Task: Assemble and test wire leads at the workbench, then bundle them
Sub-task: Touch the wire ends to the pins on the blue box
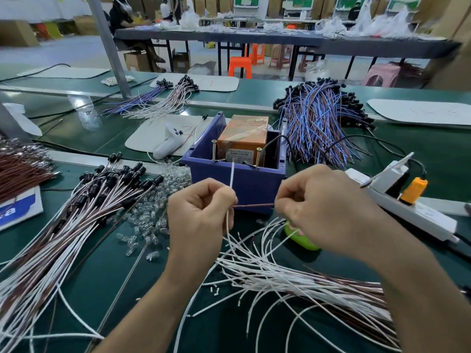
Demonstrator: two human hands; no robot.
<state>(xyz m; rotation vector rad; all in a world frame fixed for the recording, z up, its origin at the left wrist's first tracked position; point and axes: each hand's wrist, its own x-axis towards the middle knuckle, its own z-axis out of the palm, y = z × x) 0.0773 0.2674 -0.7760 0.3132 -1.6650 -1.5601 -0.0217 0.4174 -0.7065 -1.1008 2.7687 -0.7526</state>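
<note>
While my left hand (201, 212) pinches the white wire (232, 178) upright before the blue bin (252, 189), my right hand (328, 207) pinches the brown wire (254, 205) stretched between them. Both leads look light, thin and springy, so I would grip close to their tips.

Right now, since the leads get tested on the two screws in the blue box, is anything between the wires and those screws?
Nothing visible. The left hand pinches the white wire upright at the near wall of the blue box; the right hand pinches the brown wire. Both screws rise above its rim, uncovered.
</note>
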